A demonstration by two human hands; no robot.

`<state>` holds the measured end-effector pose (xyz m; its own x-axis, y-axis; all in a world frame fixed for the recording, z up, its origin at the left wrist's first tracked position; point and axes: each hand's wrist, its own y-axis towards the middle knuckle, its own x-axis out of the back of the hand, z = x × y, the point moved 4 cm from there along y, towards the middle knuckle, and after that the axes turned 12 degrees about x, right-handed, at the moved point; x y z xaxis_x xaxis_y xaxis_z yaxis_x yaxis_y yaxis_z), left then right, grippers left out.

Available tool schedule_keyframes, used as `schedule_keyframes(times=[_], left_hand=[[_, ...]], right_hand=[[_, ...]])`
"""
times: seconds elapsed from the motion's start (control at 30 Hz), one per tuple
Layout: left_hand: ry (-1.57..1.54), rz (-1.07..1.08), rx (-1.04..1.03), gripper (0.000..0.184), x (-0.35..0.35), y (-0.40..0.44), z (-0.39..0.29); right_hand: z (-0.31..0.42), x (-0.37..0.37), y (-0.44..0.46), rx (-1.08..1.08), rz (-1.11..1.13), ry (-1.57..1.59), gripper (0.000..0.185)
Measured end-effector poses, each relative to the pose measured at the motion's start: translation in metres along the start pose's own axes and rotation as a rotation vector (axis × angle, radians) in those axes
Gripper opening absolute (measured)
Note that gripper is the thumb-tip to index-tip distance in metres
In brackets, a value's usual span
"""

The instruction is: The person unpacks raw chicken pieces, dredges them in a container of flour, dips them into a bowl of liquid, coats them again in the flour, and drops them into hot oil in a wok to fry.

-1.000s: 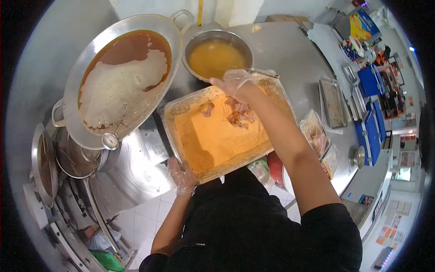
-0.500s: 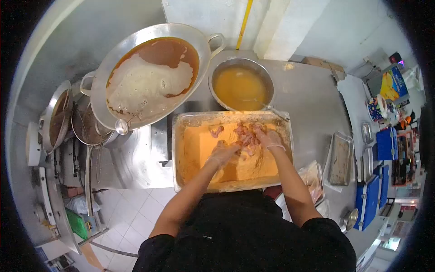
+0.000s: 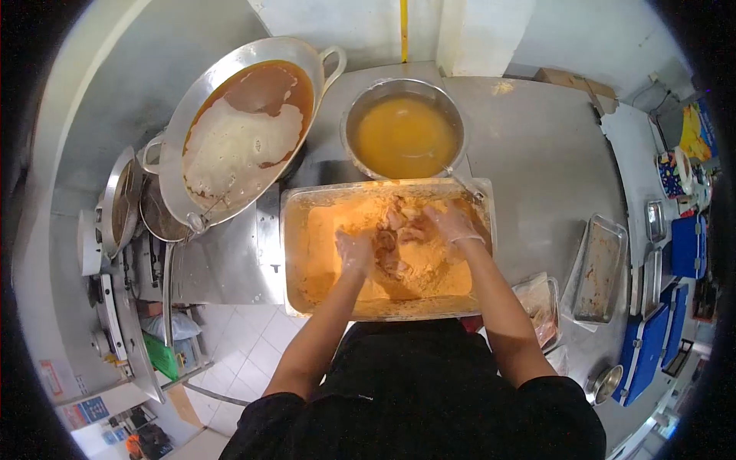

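Observation:
A rectangular metal tray (image 3: 484, 230) holds orange powder (image 3: 326, 222), with several pieces of raw meat (image 3: 391, 241) lying in its middle. Both hands wear clear plastic gloves. My left hand (image 3: 356, 251) is in the powder at the left of the meat, its fingers blurred and partly dusted. On the right, my right hand (image 3: 454, 224) reaches over the meat's edge with fingers apart and nothing held. Behind the tray stands a steel bowl (image 3: 349, 138) of yellowish liquid.
At the left back is a large two-handled pan (image 3: 176, 138) of foamy brown oil, with a thermometer (image 3: 198, 223) at its rim. More pans stand farther left. To the right are a bagged container of meat (image 3: 540, 307), an oblong tray (image 3: 602, 268), a small bowl (image 3: 606, 383) and blue boxes (image 3: 642, 356).
My right hand came from the tray's far edge down into it, and my left hand left the tray's rim for the powder. The meat is now more spread out, and the view has turned.

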<state>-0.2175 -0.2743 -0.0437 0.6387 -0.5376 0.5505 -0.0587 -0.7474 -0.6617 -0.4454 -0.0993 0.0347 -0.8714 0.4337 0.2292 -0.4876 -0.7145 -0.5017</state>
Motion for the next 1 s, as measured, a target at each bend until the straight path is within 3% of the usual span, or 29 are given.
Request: schedule_keyframes(times=[0.07, 0.1, 0.17, 0.23, 0.33, 0.4, 0.47, 0.53, 0.63, 0.73, 0.77, 0.83, 0.87, 0.9, 0.97, 1.0], left_hand=[[-0.249, 0.158, 0.111, 0.078, 0.009, 0.002, -0.032], [-0.396, 0.404, 0.119, 0.081, 0.006, 0.007, -0.047], [-0.291, 0.565, 0.091, 0.084, 0.001, -0.008, -0.072], [0.205, 0.386, 0.019, 0.083, -0.002, -0.04, -0.092], [0.563, 0.477, -0.323, 0.078, -0.032, 0.041, -0.039], [0.571, 0.648, -0.46, 0.073, -0.003, 0.048, -0.021], [0.247, 0.872, -0.247, 0.068, 0.027, 0.014, -0.025], [-0.33, 1.027, 0.275, 0.066, 0.041, -0.045, -0.046], [-0.282, 0.874, 0.34, 0.068, 0.024, -0.091, -0.067], [0.99, 0.343, -0.786, 0.051, -0.032, -0.049, -0.037], [1.218, 0.335, -0.49, 0.048, -0.033, -0.056, -0.044], [0.573, 0.198, -0.542, 0.054, -0.018, -0.049, -0.027], [0.249, 0.126, -0.556, 0.057, -0.009, -0.04, -0.018], [0.119, 0.216, -0.459, 0.063, -0.011, -0.028, -0.014], [-0.143, 0.393, -0.262, 0.077, -0.02, -0.003, -0.011], [-0.275, 0.479, -0.156, 0.084, -0.024, 0.006, -0.009]], right_hand=[[0.029, -0.004, -0.01, -0.156, 0.01, 0.158, 0.091], [0.039, -0.009, -0.008, -0.21, 0.006, 0.204, 0.09], [0.034, -0.03, 0.006, -0.232, 0.031, 0.15, 0.085], [0.02, -0.04, 0.023, -0.226, 0.142, 0.049, 0.081], [-0.02, -0.033, 0.036, 0.045, 0.233, -0.331, 0.078], [-0.002, -0.018, -0.001, 0.028, 0.16, -0.491, 0.079], [0.018, -0.019, -0.054, -0.146, 0.103, -0.366, 0.083], [-0.007, -0.04, -0.057, -0.169, 0.121, -0.132, 0.086], [-0.012, -0.068, -0.029, -0.166, 0.102, 0.166, 0.092], [0.023, -0.062, -0.031, 0.152, -0.152, -0.163, 0.099], [0.036, -0.057, -0.036, 0.218, -0.182, -0.242, 0.102], [0.057, -0.029, -0.033, 0.257, -0.081, -0.293, 0.109], [0.049, -0.015, -0.029, 0.099, -0.097, -0.341, 0.11], [0.037, 0.0, -0.026, -0.06, -0.112, -0.389, 0.111], [-0.005, 0.008, -0.003, -0.133, -0.168, -0.33, 0.112], [-0.058, -0.007, 0.028, -0.049, -0.203, -0.224, 0.112]])
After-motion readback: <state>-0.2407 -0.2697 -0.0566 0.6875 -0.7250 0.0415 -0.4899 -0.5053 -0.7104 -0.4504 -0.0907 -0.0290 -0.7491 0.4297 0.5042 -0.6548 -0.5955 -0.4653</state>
